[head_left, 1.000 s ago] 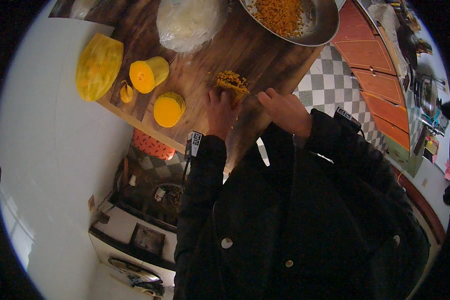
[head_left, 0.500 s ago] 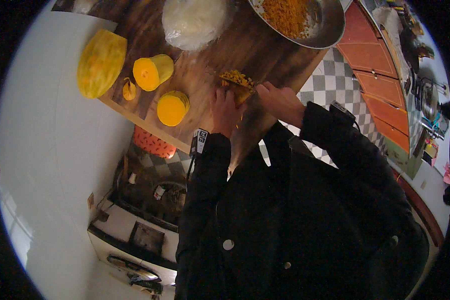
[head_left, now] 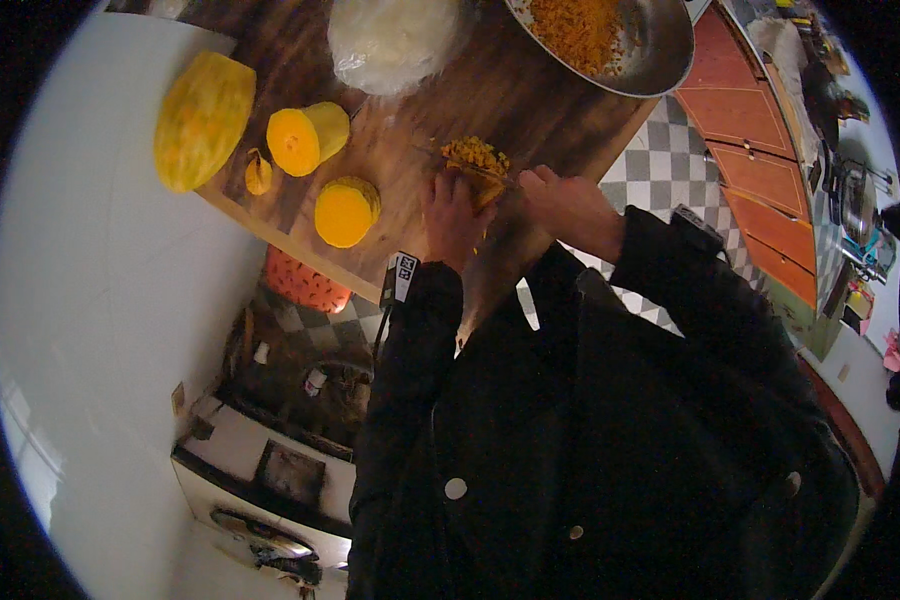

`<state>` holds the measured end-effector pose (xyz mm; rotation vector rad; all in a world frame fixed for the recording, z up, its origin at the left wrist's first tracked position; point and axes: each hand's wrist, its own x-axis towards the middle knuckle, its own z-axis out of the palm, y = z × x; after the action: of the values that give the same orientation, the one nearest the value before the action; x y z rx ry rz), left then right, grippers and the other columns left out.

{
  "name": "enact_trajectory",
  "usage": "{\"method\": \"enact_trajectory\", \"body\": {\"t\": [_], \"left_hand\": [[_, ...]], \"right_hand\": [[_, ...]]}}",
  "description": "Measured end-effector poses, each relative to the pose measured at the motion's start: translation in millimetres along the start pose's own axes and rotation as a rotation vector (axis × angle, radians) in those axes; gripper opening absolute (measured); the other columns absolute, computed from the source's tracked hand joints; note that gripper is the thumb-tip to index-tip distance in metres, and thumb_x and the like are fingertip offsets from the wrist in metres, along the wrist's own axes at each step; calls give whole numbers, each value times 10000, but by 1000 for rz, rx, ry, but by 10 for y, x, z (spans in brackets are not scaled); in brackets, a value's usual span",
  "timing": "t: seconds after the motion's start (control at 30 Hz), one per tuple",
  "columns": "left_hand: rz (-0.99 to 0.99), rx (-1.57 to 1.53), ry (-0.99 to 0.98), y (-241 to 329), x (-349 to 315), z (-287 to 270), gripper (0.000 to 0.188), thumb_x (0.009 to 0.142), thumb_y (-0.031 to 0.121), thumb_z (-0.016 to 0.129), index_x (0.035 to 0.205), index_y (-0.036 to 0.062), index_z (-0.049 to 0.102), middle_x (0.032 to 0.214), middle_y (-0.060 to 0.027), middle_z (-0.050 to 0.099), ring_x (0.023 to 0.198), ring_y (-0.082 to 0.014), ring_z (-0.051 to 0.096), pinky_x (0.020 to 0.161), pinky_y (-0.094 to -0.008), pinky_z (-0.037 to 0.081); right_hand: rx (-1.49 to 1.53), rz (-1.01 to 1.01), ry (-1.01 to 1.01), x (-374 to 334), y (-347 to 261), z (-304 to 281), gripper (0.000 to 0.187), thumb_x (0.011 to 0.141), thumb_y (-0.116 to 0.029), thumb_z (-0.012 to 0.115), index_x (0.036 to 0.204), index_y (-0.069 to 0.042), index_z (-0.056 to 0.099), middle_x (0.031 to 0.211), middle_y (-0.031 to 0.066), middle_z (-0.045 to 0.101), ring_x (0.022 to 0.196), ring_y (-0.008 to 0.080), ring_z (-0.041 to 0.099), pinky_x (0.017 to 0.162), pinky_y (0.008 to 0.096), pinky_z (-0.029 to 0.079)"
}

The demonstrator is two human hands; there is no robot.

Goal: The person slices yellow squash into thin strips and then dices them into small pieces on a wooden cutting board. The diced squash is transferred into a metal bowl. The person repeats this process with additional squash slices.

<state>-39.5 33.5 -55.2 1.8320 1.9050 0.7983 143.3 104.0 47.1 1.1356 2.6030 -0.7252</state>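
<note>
Busily placed on the wooden tabletop (head_left: 560, 115), the left hand (head_left: 453, 220) rests bent fingers against a pumpkin piece (head_left: 485, 191); whether they pinch it, I cannot tell. The right hand (head_left: 568, 205) has its fingers wrapped around a knife (head_left: 492, 175), its blade between that piece and chopped bits (head_left: 473, 154). Left of them lie a round slice stack (head_left: 346, 213) and a pumpkin chunk (head_left: 308, 139).

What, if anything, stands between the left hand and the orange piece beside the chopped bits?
Nothing visible: the left hand is right against the orange piece. The right hand is close by on the right, and the chopped bits lie on the far side.
</note>
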Motion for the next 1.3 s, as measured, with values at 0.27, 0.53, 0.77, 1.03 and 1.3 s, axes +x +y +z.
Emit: {"method": "enact_trajectory", "body": {"t": [0.27,0.53,0.77,1.03,1.3], "left_hand": [[19,66,-13,-3,15,-2,503,631,269,789,1035,45,589,1166,-175,513,1081,-390,451,935,-481,397],[40,-2,37,-25,18,51,474,628,293,781,985,51,584,1146,-166,518,1083,-389,445,941,-495,385],[-42,-55,-26,61,44,-49,447,648,302,790,967,64,587,1129,-155,509,1084,-374,449,950,-498,377],[14,-142,145,52,-55,-63,385,714,225,778,993,31,596,1128,-160,492,1076,-388,446,898,-468,421],[12,-79,183,-2,-78,34,316,755,221,734,953,11,604,1097,-195,512,1048,-418,459,903,-495,417]], "right_hand": [[-15,63,33,212,-100,139,245,865,-155,526,1085,-74,455,988,183,592,745,387,662,568,474,547],[37,98,-117,-26,-114,-153,209,847,-86,536,1038,-39,465,1021,170,593,798,409,641,647,480,536],[86,111,-25,220,-38,209,202,885,-139,532,1051,-43,471,958,177,611,796,390,641,661,480,531],[182,170,64,44,-5,-28,178,919,-161,504,1049,-41,483,962,178,601,794,408,625,643,496,517],[74,67,4,-230,-223,-197,217,847,-90,522,1049,-49,453,949,176,564,736,418,613,603,499,504]]}}
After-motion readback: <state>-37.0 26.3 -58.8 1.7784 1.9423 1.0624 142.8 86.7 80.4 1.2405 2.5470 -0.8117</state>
